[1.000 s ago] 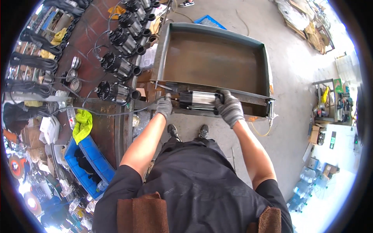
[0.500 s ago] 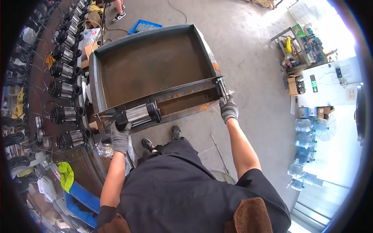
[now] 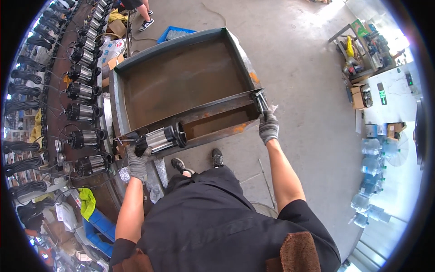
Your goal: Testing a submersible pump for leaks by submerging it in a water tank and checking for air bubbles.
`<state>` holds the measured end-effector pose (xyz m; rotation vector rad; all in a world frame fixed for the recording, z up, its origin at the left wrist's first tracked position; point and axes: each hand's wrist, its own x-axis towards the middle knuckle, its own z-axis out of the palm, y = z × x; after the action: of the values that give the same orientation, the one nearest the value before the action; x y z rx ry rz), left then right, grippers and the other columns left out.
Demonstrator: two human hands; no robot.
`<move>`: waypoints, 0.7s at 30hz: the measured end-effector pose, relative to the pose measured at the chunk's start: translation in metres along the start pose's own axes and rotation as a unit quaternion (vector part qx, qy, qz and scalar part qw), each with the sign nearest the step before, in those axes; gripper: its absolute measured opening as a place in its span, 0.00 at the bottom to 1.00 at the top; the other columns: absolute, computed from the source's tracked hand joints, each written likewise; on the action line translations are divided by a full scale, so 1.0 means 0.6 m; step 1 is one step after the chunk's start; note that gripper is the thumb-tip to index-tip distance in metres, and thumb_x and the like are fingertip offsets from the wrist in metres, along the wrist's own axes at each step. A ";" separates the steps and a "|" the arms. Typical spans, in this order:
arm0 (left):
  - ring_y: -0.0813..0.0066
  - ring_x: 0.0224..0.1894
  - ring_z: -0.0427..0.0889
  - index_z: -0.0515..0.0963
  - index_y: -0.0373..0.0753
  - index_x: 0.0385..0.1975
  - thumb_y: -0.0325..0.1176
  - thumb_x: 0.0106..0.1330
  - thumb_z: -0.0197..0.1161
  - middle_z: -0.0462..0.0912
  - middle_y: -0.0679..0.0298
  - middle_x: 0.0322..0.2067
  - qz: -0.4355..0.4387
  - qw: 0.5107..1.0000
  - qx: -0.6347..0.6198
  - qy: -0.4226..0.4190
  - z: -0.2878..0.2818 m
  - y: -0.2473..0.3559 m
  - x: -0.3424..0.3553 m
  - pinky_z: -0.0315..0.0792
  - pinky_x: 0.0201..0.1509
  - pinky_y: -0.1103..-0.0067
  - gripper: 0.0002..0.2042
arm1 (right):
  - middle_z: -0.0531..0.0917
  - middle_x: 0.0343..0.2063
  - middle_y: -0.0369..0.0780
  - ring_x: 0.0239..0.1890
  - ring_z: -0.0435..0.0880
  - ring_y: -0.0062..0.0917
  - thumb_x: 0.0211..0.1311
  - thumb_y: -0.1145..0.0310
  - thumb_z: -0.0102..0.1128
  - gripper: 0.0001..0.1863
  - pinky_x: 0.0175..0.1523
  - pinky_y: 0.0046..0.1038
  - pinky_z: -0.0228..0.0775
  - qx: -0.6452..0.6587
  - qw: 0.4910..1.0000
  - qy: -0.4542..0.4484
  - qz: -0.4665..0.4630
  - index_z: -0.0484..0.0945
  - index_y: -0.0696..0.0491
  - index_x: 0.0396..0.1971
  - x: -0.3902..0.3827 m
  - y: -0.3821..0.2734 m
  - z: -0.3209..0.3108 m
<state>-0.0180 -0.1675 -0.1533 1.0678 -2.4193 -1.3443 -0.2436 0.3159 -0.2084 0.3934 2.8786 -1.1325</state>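
A pump motor [image 3: 162, 138] with a shiny steel barrel and black ends lies along the near edge of a large metal tank [image 3: 118, 102]. My left hand [image 3: 137, 166], in a grey glove, is closed at the near-left corner of the tank, beside the motor's black left end. What its fingers grip is hidden. At the tank's right end, my gloved right hand [image 3: 269, 127] is closed on the lower end of a silvery rod-like metal fitting [image 3: 261, 102]. That fitting sits at the end of a metal crossbar [image 3: 213, 108] spanning the tank.
Along the left, a bench [image 3: 59, 102] carries a row of similar motors [image 3: 81, 92] with coiled black cables [image 3: 22, 105]. Behind the tank are a blue tray [image 3: 176, 33] and another person's legs [image 3: 146, 13]. Water bottles [image 3: 371, 165] and a cluttered shelf [image 3: 362, 54] stand at right.
The whole view has shifted, with the bench and shelf appearing farther right. Both hands stay at the tank's two ends; my left hand sits slightly lower against the motor's end.
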 end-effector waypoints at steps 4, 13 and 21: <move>0.67 0.46 0.80 0.74 0.33 0.51 0.35 0.52 0.80 0.82 0.58 0.45 0.012 0.999 0.016 -0.035 -0.002 -0.014 0.013 0.74 0.54 0.73 0.28 | 0.78 0.26 0.32 0.25 0.74 0.14 0.71 0.70 0.58 0.08 0.29 0.20 0.66 0.253 0.960 -0.114 0.026 0.80 0.55 0.44 -0.054 -0.040 -0.005; 0.63 0.44 0.80 0.74 0.31 0.48 0.40 0.49 0.82 0.82 0.55 0.43 0.267 0.953 0.140 -0.014 0.021 -0.226 0.120 0.75 0.52 0.70 0.31 | 0.82 0.32 0.44 0.33 0.80 0.36 0.62 0.80 0.57 0.11 0.39 0.32 0.74 0.184 0.882 -0.306 -0.309 0.82 0.55 0.44 -0.153 -0.206 0.114; 0.61 0.45 0.79 0.75 0.31 0.46 0.40 0.48 0.82 0.81 0.53 0.42 0.253 0.957 0.145 -0.003 0.021 -0.280 0.133 0.74 0.53 0.68 0.30 | 0.82 0.34 0.48 0.37 0.80 0.48 0.56 0.82 0.59 0.13 0.43 0.38 0.74 0.025 0.808 -0.170 -0.564 0.82 0.53 0.41 -0.164 -0.283 0.088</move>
<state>0.0024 -0.2682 -0.3086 0.4299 -2.6926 -0.8451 -0.1933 0.1390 -0.1229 -1.5483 2.6012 -1.1107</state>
